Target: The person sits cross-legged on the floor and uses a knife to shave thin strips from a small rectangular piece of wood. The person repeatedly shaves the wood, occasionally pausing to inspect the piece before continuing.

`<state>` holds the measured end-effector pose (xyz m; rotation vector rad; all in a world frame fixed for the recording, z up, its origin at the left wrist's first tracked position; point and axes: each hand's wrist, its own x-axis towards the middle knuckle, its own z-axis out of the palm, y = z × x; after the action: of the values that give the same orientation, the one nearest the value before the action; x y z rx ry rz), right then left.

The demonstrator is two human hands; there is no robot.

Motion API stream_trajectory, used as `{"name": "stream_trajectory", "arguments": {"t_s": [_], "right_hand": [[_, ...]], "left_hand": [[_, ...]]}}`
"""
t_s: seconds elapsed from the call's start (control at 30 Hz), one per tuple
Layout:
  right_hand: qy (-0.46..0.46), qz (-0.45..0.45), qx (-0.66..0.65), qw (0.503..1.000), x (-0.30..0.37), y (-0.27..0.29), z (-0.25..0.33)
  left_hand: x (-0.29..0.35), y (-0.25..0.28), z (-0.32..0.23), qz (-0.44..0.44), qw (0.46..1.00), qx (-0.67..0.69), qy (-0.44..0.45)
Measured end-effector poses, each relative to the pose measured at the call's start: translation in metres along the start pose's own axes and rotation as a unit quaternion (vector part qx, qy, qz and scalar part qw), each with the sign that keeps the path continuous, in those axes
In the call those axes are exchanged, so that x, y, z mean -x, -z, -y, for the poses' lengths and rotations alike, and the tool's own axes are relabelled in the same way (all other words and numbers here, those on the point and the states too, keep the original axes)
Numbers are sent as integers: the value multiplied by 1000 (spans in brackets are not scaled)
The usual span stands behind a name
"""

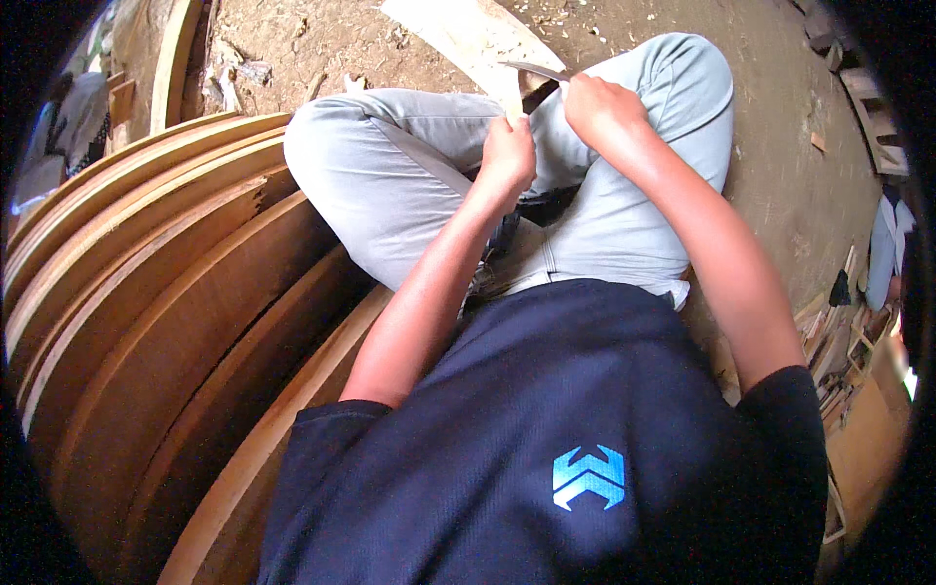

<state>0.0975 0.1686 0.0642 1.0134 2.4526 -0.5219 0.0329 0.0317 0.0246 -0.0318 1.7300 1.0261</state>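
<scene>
Left fingers: left hand (509, 156) is apparently gripping the near end of a pale board (468, 37).
Right fingers: right hand (602, 109) is clenching a knife (534, 69).
Board: extending beyond the legs (390, 146), over the floor (780, 146).
Hazard: knife is hovering near left knuckles; slipping could cut them.

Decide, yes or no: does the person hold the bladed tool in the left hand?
No, the bladed tool is in the right hand, while the left hand grips pale wood.
</scene>
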Motion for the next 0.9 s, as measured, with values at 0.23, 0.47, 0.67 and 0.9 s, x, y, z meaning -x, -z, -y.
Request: {"name": "stream_trajectory", "arguments": {"t_s": [0.23, 0.47, 0.67, 0.9], "right_hand": [[5, 25, -4, 1000, 39, -1, -6], [3, 10, -8, 1000, 44, -7, 0], [-13, 14, 7, 1000, 42, 2, 16], [-4, 2, 29, 1000, -8, -2, 11]], "left_hand": [[-4, -2, 4, 4, 1000, 16, -10], [-12, -4, 4, -30, 999, -4, -20], [-10, -2, 0, -7, 1000, -22, -12], [7, -5, -13, -3, 1000, 18, 18]]}}
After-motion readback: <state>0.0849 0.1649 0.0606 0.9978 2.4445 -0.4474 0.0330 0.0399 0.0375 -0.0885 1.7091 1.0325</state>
